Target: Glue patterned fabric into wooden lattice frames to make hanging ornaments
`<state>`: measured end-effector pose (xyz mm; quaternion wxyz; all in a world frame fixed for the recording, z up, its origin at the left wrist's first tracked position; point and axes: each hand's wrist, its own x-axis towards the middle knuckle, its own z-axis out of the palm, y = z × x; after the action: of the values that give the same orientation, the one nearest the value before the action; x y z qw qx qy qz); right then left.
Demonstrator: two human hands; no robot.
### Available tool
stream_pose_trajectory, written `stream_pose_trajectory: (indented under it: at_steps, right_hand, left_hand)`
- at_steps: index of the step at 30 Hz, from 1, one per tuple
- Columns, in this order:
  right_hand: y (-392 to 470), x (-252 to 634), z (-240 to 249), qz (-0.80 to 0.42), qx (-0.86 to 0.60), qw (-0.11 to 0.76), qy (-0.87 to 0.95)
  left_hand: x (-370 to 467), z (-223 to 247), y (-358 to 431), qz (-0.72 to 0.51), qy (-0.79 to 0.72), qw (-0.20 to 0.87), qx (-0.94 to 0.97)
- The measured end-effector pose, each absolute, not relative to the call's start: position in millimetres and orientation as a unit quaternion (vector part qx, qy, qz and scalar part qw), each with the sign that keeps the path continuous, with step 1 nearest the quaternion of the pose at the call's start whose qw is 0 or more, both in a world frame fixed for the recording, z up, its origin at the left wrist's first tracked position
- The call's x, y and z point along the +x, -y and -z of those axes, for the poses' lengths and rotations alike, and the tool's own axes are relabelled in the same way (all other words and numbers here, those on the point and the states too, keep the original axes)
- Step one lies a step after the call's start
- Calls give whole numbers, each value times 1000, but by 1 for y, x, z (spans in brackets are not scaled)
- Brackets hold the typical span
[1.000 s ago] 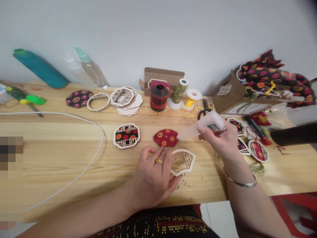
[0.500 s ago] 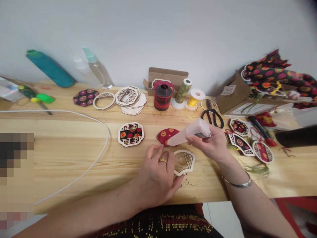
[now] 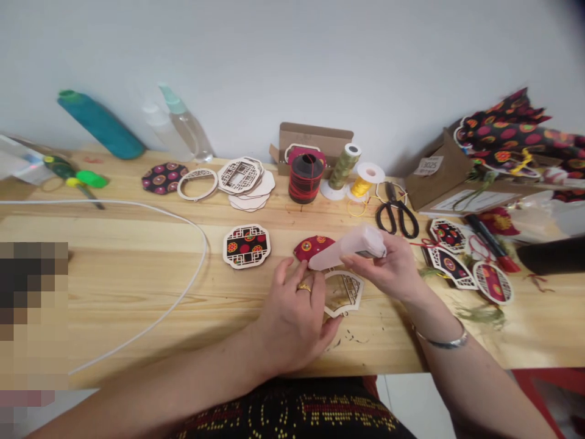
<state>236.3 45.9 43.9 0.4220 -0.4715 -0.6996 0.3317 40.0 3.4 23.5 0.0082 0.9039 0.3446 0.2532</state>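
My left hand (image 3: 297,314) is closed around the left part of a pale wooden fan-shaped frame (image 3: 359,299) with lattice cut-outs and small loops. Its thumb lies by the frame's lower edge, and the palm hides the left part. A translucent white squeeze bottle (image 3: 340,250) is gripped in my right hand (image 3: 390,265), tilted with its narrow end down by my left fingertips. Just behind them lies a red patterned fabric piece (image 3: 315,245), partly covered by the bottle. Whether the bottle's tip touches anything, I cannot tell.
A finished-looking framed fabric piece (image 3: 247,246) lies to the left, near a white cable (image 3: 203,244). Thread spools (image 3: 305,183), black-handled scissors (image 3: 397,213) and stacked wooden frames (image 3: 242,177) line the back. At right are a cardboard box (image 3: 439,171) and several framed pieces (image 3: 493,282).
The whole view has shifted slightly, so the table's things appear a little further right. The bottle has moved slightly left over the fabric piece, and the frame's angle in my left hand has changed a little.
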Motion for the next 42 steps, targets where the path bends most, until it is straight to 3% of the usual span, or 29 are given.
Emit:
stream_pose_trajectory:
  at_steps: [42]
  right_hand:
    - [-46,243,-43,-347,-467,436,686]
  left_hand:
    - [41,-19,-1,-245,-352,4,903]
